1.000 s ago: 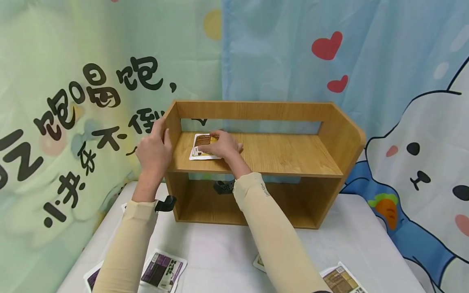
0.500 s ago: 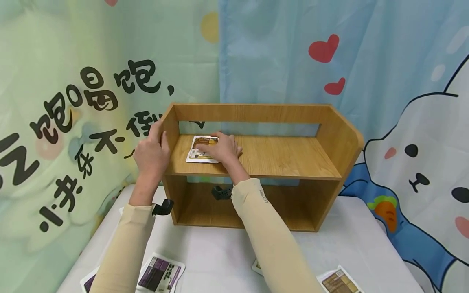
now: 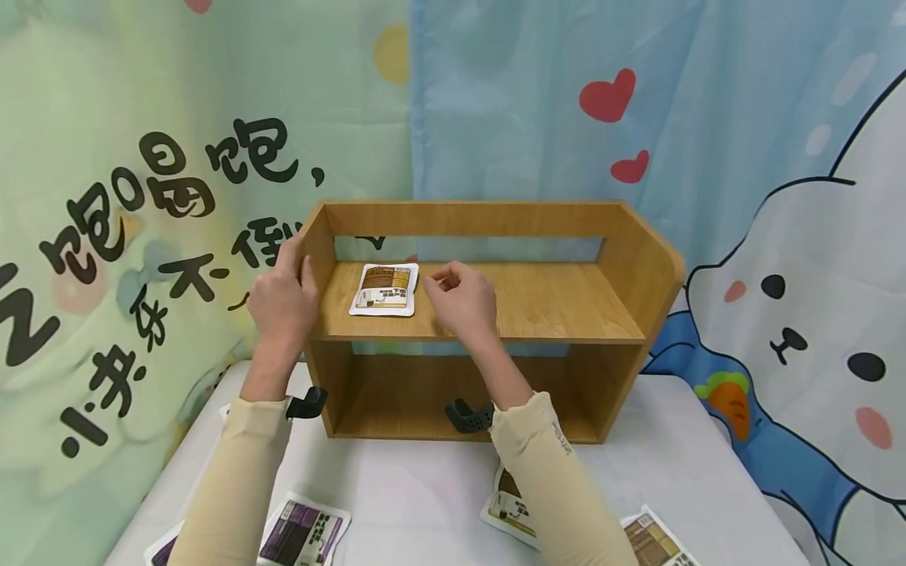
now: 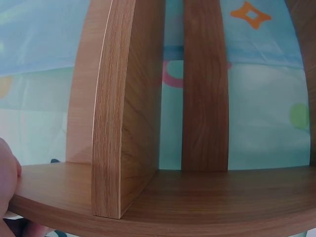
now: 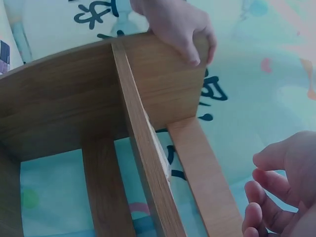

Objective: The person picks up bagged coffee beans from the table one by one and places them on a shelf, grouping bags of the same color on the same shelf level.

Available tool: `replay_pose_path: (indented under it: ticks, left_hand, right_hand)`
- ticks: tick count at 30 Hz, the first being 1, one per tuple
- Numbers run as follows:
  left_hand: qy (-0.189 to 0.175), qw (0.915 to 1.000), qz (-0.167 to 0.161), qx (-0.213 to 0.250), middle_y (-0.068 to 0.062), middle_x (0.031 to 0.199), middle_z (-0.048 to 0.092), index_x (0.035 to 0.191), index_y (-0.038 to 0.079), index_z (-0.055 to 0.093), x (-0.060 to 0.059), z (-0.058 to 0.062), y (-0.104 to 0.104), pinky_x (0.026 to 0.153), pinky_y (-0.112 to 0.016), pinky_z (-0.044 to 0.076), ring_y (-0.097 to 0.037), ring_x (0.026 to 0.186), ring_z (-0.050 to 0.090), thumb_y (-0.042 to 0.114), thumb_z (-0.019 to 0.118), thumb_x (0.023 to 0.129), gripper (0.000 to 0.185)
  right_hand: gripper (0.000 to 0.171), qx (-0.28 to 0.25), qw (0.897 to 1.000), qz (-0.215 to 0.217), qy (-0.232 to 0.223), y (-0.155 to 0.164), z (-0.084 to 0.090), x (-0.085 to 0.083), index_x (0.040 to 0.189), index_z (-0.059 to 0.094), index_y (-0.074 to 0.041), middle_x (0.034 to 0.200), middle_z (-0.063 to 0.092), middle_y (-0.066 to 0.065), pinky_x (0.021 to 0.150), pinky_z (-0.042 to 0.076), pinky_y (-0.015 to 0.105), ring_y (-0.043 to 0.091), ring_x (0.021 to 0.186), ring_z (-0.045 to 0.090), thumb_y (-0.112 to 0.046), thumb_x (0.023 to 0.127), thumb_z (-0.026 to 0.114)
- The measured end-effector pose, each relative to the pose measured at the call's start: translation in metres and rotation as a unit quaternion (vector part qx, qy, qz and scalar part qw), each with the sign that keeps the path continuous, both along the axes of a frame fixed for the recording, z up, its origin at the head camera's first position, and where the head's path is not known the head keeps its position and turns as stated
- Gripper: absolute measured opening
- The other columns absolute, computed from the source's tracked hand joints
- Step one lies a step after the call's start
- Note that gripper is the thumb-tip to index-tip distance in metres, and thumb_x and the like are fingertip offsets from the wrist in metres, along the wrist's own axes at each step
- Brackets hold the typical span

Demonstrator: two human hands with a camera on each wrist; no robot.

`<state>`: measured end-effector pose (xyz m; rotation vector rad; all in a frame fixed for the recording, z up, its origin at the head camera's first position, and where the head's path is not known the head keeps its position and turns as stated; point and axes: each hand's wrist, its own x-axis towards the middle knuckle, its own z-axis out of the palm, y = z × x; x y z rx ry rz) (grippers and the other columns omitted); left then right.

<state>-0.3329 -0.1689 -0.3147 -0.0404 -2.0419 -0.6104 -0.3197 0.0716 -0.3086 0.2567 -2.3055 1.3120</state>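
A two-tier wooden shelf (image 3: 559,303) stands on the white-covered table. My left hand (image 3: 285,306) grips the upper edge of its left side panel, thumb on the inner face, as the right wrist view also shows. On the upper board, near the left end, lies a flat white food pouch (image 3: 384,291) with a brown and yellow print. Just right of that pouch is my right hand (image 3: 463,303), apart from it, its fingers loosely curled around nothing. From the right wrist, only a thin pale edge of the pouch (image 5: 159,145) shows.
Purple-printed pouches (image 3: 306,531) lie at the table's front left, partly behind the left sleeve. A brown and green pouch (image 3: 511,511) and a brown one (image 3: 658,538) lie front right, partly under the right sleeve. Printed curtains (image 3: 510,102) hang behind the shelf.
My right hand has let go of the pouch and moved right, leaving it flat on the upper board. My left hand keeps its grip on the shelf's side. The head view has turned slightly right.
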Motion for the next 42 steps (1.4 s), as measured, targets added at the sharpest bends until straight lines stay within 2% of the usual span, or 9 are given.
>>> replay_pose_path:
  ticks: [3, 7, 12, 18, 27, 35, 38, 42]
  left_hand:
    - [0.006, 1.0000, -0.002, -0.003, -0.021, 0.092, 0.070, 0.127, 0.013, 0.058, 0.000, 0.000, -0.002, 0.043, -0.047, 0.041, -0.040, 0.060, 0.063, 0.020, 0.053, 0.100, 0.029]
    - [0.011, 0.9999, -0.001, -0.005, -0.022, 0.092, 0.070, 0.127, 0.013, 0.058, 0.001, 0.001, -0.004, 0.042, -0.046, 0.041, -0.040, 0.059, 0.063, 0.020, 0.054, 0.100, 0.029]
    - [0.009, 0.9999, 0.002, -0.004, -0.022, 0.092, 0.070, 0.128, 0.013, 0.058, 0.003, -0.001, -0.005, 0.042, -0.046, 0.041, -0.040, 0.059, 0.063, 0.019, 0.054, 0.100, 0.029]
    - [-0.003, 1.0000, 0.005, -0.004, -0.021, 0.093, 0.070, 0.129, 0.015, 0.057, 0.003, -0.004, -0.002, 0.042, -0.047, 0.041, -0.040, 0.059, 0.062, 0.021, 0.054, 0.100, 0.030]
    - [-0.011, 0.9999, 0.006, 0.003, -0.021, 0.094, 0.070, 0.130, 0.015, 0.056, -0.002, -0.002, 0.002, 0.044, -0.047, 0.041, -0.039, 0.061, 0.063, 0.022, 0.052, 0.101, 0.030]
    - [-0.019, 0.9998, 0.003, 0.007, -0.020, 0.096, 0.070, 0.131, 0.014, 0.055, -0.003, -0.002, 0.004, 0.043, -0.044, 0.041, -0.037, 0.061, 0.063, 0.024, 0.051, 0.102, 0.031]
    - [-0.020, 0.9997, 0.004, 0.009, -0.021, 0.096, 0.070, 0.130, 0.014, 0.055, -0.002, -0.001, 0.004, 0.044, -0.045, 0.042, -0.038, 0.063, 0.064, 0.024, 0.050, 0.102, 0.030]
    - [-0.020, 0.9997, 0.010, 0.011, -0.020, 0.092, 0.070, 0.129, 0.015, 0.056, -0.002, -0.001, 0.002, 0.045, -0.046, 0.041, -0.038, 0.061, 0.063, 0.023, 0.051, 0.102, 0.029]
  right_hand:
    - [0.012, 0.001, 1.000, 0.013, 0.018, 0.010, -0.004, 0.018, 0.088, 0.072, -0.008, 0.075, 0.064, 0.003, 0.064, 0.045, 0.035, 0.020, 0.072, 0.058, -0.021, 0.088, 0.071]
    - [0.012, 0.004, 1.000, 0.021, 0.012, 0.027, -0.017, 0.042, 0.090, 0.072, -0.008, 0.076, 0.063, 0.003, 0.065, 0.045, 0.033, 0.018, 0.071, 0.056, -0.020, 0.089, 0.071]
    - [0.009, 0.013, 0.999, 0.010, -0.031, 0.060, -0.052, 0.068, 0.092, 0.071, -0.009, 0.075, 0.060, 0.002, 0.060, 0.042, 0.032, 0.018, 0.066, 0.052, -0.018, 0.090, 0.070]
    - [0.010, 0.025, 0.991, -0.032, -0.131, 0.096, -0.102, 0.095, 0.093, 0.070, -0.009, 0.075, 0.058, 0.003, 0.058, 0.041, 0.029, 0.020, 0.071, 0.049, -0.019, 0.091, 0.069]
    - [0.016, 0.031, 0.973, -0.091, -0.208, 0.127, -0.157, 0.113, 0.096, 0.069, -0.003, 0.085, 0.064, 0.005, 0.066, 0.043, 0.031, 0.021, 0.078, 0.055, -0.017, 0.088, 0.071]
    - [0.031, 0.018, 0.965, -0.133, -0.224, 0.137, -0.205, 0.126, 0.101, 0.068, 0.000, 0.088, 0.065, 0.011, 0.064, 0.042, 0.033, 0.020, 0.072, 0.056, -0.021, 0.081, 0.078]
    - [0.043, 0.026, 0.961, -0.147, -0.233, 0.138, -0.217, 0.128, 0.108, 0.066, 0.001, 0.093, 0.063, 0.015, 0.070, 0.041, 0.039, 0.027, 0.080, 0.057, -0.027, 0.079, 0.081]
    - [0.066, 0.067, 0.953, -0.134, -0.264, 0.135, -0.227, 0.129, 0.122, 0.060, 0.002, 0.105, 0.057, 0.026, 0.082, 0.041, 0.051, 0.038, 0.095, 0.054, -0.039, 0.076, 0.082]
